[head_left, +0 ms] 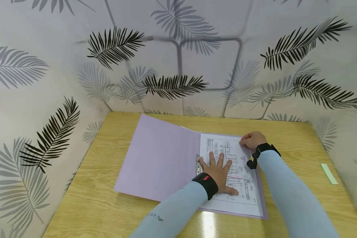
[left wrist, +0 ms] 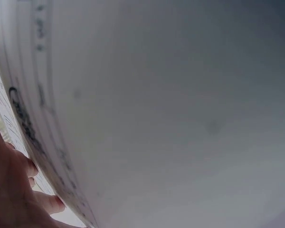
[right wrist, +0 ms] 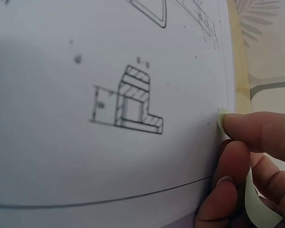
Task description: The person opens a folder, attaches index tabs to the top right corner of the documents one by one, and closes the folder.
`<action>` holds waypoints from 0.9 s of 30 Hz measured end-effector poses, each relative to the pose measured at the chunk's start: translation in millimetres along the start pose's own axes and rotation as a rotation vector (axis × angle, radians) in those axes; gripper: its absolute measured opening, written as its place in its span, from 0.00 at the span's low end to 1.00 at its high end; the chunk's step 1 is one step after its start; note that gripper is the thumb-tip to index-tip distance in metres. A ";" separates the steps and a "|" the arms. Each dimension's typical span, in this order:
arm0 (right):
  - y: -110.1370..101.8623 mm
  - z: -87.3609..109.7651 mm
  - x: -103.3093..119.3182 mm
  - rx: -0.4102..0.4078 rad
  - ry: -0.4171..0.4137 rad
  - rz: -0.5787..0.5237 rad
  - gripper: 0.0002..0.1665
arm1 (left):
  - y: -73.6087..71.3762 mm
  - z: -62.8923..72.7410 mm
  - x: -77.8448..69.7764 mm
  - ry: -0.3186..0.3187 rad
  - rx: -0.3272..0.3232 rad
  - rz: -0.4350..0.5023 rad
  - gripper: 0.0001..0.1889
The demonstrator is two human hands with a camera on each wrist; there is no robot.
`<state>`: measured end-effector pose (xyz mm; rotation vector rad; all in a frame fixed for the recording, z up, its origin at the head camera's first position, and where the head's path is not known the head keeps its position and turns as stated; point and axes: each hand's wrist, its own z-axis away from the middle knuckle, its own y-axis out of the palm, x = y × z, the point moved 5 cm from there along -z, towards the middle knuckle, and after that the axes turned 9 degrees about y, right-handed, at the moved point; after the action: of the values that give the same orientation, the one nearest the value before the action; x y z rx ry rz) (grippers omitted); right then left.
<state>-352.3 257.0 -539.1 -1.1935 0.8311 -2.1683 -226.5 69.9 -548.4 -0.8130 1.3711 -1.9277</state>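
Observation:
A purple folder point(head_left: 163, 155) lies opened on the wooden table, with a sheet of technical drawings point(head_left: 250, 195) on its right side. My left hand point(head_left: 217, 173) rests spread on the sheet near the metal clip point(head_left: 198, 163); its wrist view is mostly filled by blurred paper point(left wrist: 171, 114), with part of the hand point(left wrist: 14, 185) at the left edge. At the sheet's upper right corner, my right hand point(head_left: 254, 140) pinches a pale green sticky strip point(right wrist: 260, 209) against the paper's edge. The strip's middle is hidden behind the fingers.
Another pale green strip point(head_left: 329, 174) lies near the table's right edge. Behind the table point(head_left: 86, 198) and along its sides hang leaf-patterned cloth walls point(head_left: 208, 66). A white paper edge point(head_left: 190, 129) peeks out behind the folder's cover.

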 end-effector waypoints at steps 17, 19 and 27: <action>1.7 2.7 2.1 0.005 0.033 0.009 0.13 | -2.0 1.1 0.1 0.008 -0.005 -0.005 0.66; 1.5 4.5 2.9 -0.002 0.032 0.011 0.13 | -0.8 0.8 -0.1 0.007 -0.004 -0.002 0.66; 0.9 6.6 4.3 -0.019 0.044 0.008 0.12 | 2.0 -1.5 -0.1 0.007 -0.009 -0.007 0.67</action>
<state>-348.5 251.7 -534.6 -1.1539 0.8751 -2.1921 -227.4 70.3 -550.8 -0.8171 1.3839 -1.9324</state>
